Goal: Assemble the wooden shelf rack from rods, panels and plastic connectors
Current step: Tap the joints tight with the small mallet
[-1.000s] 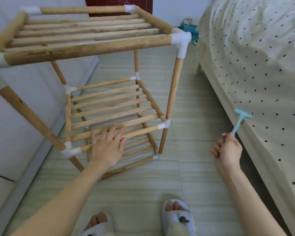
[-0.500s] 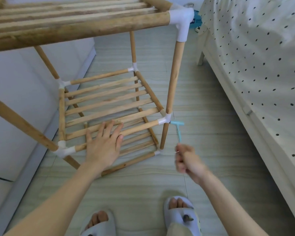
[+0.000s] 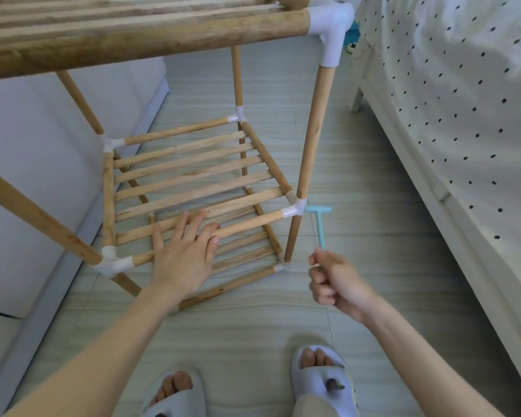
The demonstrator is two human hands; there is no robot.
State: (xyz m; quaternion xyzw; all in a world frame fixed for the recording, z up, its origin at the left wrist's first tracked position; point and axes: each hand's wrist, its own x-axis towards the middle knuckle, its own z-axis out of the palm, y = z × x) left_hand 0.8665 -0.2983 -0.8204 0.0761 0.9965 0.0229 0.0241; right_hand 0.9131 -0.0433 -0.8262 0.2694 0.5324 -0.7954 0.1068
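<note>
The wooden shelf rack (image 3: pixel 313 127) stands on the floor, three slatted tiers joined by white plastic connectors. My left hand (image 3: pixel 182 258) lies flat with straight fingers on the front rod and slats of the middle tier (image 3: pixel 193 188). My right hand (image 3: pixel 333 281) pinches the handle of a small light-blue plastic hammer (image 3: pixel 318 219). The hammer's head sits against the white connector (image 3: pixel 295 207) at the middle tier's front right corner. The top tier (image 3: pixel 133 28) fills the upper part of the view.
A bed with a dotted cover (image 3: pixel 463 115) runs along the right side. A white wall or cabinet (image 3: pixel 27 176) stands close on the left. My feet in grey slippers (image 3: pixel 322 383) stand on the tiled floor (image 3: pixel 373 224) in front of the rack.
My right hand has swung the blue hammer from beside the bed leftward to the front right connector of the middle tier. My left hand has stayed on the middle tier.
</note>
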